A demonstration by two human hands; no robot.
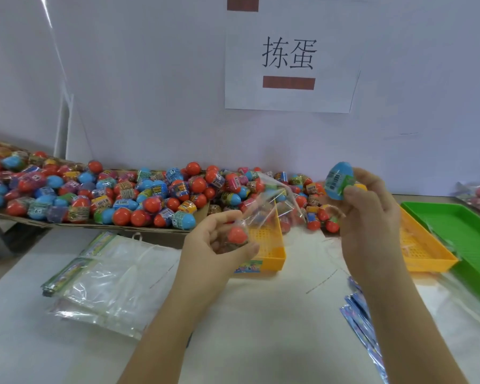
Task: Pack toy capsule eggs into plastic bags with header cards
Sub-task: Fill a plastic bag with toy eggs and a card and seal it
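Bag-loading stage. The left hand [219, 239] gripped the lower end of a clear plastic bag [269, 200] with an orange egg [237, 235] already inside, its mouth flaring up and rightward. The right hand [369, 214] pinched a blue capsule egg [338, 180], long axis roughly upright, just right of and above that mouth, making it the nearer hand for insertion.

Your labelled blue egg [339, 180] stands upright, right of the clear bag [272, 199]; a red egg [236, 235] lies inside it.
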